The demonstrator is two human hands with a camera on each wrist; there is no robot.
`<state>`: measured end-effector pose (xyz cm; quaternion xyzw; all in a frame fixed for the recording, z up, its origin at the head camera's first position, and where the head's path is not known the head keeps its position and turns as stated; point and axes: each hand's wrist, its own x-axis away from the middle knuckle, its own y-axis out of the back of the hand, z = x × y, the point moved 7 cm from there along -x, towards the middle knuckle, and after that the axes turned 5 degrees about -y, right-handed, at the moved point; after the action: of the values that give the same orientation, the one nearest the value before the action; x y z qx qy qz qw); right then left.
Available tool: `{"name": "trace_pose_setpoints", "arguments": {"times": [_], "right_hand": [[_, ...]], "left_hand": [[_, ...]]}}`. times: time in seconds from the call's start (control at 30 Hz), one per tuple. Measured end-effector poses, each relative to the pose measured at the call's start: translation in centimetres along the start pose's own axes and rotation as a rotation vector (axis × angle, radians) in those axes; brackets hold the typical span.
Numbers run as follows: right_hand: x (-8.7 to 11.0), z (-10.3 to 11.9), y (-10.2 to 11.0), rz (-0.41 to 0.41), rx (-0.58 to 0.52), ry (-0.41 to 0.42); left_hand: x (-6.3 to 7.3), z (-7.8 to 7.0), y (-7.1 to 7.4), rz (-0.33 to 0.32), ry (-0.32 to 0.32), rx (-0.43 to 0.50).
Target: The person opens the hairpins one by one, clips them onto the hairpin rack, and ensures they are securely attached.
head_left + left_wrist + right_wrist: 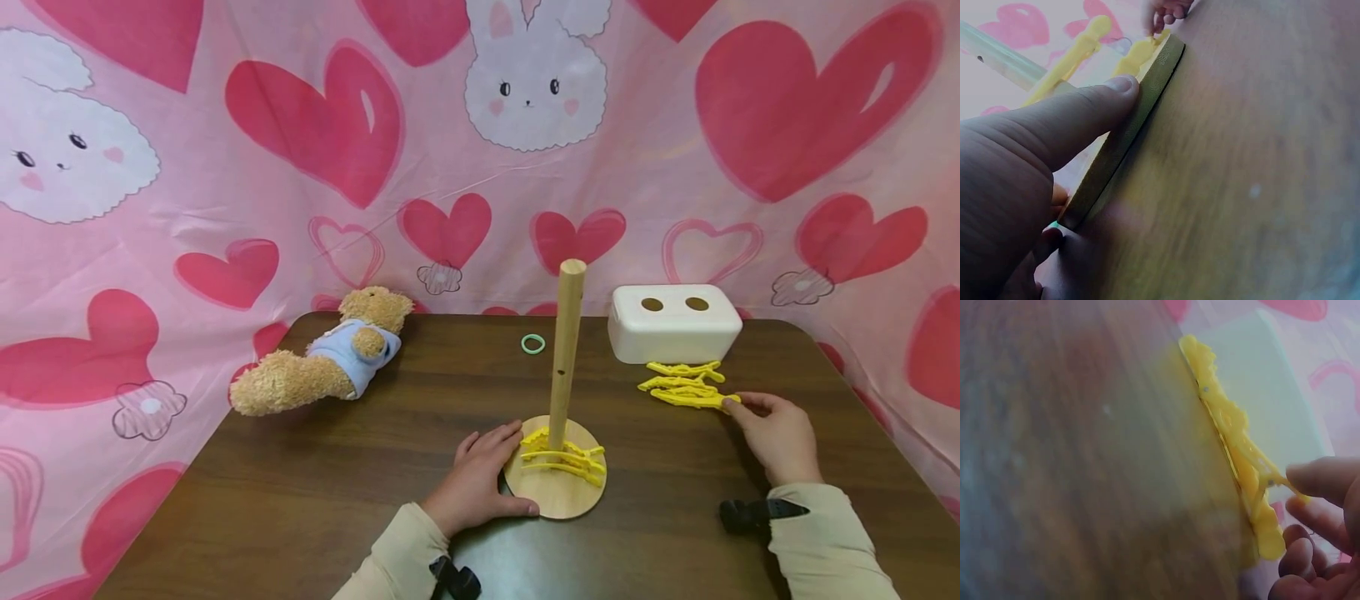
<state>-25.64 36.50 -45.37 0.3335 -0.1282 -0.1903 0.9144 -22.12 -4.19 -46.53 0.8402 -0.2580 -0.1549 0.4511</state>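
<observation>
A round wooden base (558,502) with an upright wooden post (567,350) stands on the table. My left hand (476,483) holds its left rim, with the thumb (1100,103) at the near edge and the fingers along the far side. Several yellow plastic clips (577,465) lie on the base, close round the foot of the post. To the right, more yellow clips (682,384) form a small row on the table. My right hand (783,437) pinches the end of the nearest clip (1263,465) between thumb and index finger.
Right behind the row of clips sits a white box (675,333) with two round holes on top. A small green ring (533,344) lies behind the post. At the back left a teddy bear (352,354) in a blue top lies on the table (300,500).
</observation>
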Motion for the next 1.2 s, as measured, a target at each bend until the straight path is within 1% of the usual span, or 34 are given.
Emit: {"name": "trace_pose_setpoints", "arguments": {"times": [0.1, 0.23, 0.4, 0.53, 0.6, 0.67, 0.83, 0.9, 1.03, 1.2], "right_hand": [[0.1, 0.0, 0.1, 0.020, 0.011, -0.004], [0.3, 0.0, 0.2, 0.074, 0.026, 0.011], [0.8, 0.5, 0.0, 0.136, 0.043, 0.104], [1.1, 0.9, -0.2, 0.166, 0.043, 0.156], [1.3, 1.1, -0.3, 0.183, 0.060, 0.174], [1.4, 1.3, -0.4, 0.194, 0.083, 0.213], [1.7, 1.7, -1.0, 0.241, 0.046, 0.291], [1.9, 1.7, -1.2, 0.272, 0.029, 0.291], [2.1, 1.6, -1.5, 0.302, 0.075, 0.284], [2.5, 1.7, -1.8, 0.306, 0.093, 0.303]], "left_hand": [[0.0, 0.0, 0.0, 0.000, -0.004, 0.002], [0.1, 0.0, 0.0, 0.002, -0.006, -0.003], [0.2, 0.1, -0.1, 0.005, 0.002, -0.016], [0.1, 0.2, -0.2, 0.008, 0.004, -0.010], [0.1, 0.2, -0.2, 0.009, 0.003, -0.011], [0.1, 0.2, -0.2, 0.011, 0.004, -0.008], [0.1, 0.3, -0.2, 0.013, 0.012, 0.007], [0.1, 0.3, -0.3, 0.013, 0.012, 0.006], [0.1, 0.3, -0.3, 0.012, 0.009, -0.001], [0.1, 0.3, -0.3, 0.007, 0.006, 0.003]]}}
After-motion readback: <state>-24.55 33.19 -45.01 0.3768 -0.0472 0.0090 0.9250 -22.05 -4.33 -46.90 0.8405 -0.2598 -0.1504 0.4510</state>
